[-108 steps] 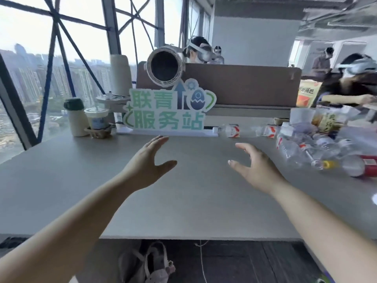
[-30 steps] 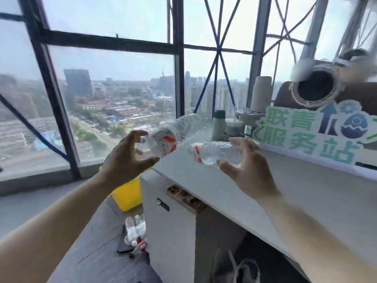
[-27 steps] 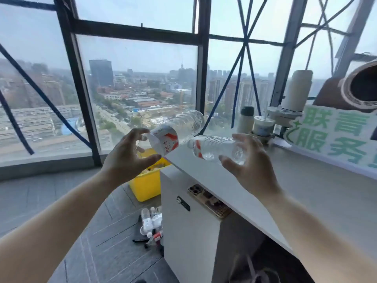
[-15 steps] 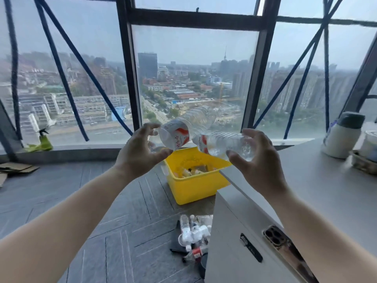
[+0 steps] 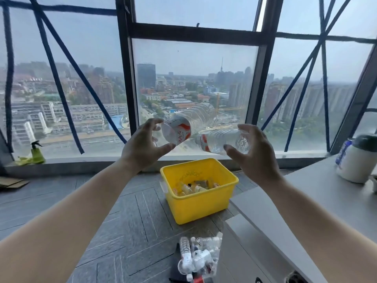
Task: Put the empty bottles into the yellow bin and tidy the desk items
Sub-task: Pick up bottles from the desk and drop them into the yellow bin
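Note:
My left hand (image 5: 142, 145) grips the neck end of a clear empty bottle (image 5: 188, 124) with a red and white label; the bottle points up and to the right. My right hand (image 5: 255, 154) holds a second clear bottle (image 5: 220, 140) that lies almost level, its red-labelled end toward the first bottle. Both bottles hang in the air above the far side of the yellow bin (image 5: 199, 199), which stands on the floor by the window. Several small items lie in the bottom of the bin.
The grey desk (image 5: 318, 193) runs along the right, with a white flask with a dark lid (image 5: 359, 160) on it. A heap of empty bottles (image 5: 199, 257) lies on the floor beside the desk's end panel. A green spray bottle (image 5: 36, 153) stands on the window sill at left.
My view has turned left from the desk toward the window and the floor. Both hands have carried their bottles over to above the yellow bin, which is now in full view.

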### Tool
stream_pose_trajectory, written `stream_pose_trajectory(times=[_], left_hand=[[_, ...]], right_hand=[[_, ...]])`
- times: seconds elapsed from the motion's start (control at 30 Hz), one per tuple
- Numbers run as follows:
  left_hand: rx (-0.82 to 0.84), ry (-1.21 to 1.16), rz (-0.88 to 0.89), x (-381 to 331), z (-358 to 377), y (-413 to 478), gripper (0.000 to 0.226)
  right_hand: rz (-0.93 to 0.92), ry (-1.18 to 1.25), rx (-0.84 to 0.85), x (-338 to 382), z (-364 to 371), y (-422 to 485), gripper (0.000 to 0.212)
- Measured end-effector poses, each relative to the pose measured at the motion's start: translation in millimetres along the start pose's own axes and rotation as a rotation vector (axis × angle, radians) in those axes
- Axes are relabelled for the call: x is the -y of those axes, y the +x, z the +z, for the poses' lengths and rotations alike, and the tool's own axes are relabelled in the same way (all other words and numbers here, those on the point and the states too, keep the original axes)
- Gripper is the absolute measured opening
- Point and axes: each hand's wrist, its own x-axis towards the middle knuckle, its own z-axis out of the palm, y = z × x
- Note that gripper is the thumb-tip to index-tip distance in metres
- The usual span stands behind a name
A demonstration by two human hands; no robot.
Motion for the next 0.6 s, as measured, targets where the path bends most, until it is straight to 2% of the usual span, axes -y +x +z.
stream_pose_trajectory(times=[0.27, 0.6], left_hand=[[0.025, -0.002, -0.024, 51, 70, 70, 0.076], [0.033, -0.015, -0.014, 84, 121, 135, 0.075]], right_hand=[[-0.009, -0.039, -0.004, -66, 56, 52, 0.062], [0.016, -0.052, -0.059, -115, 86, 100, 0.060]])
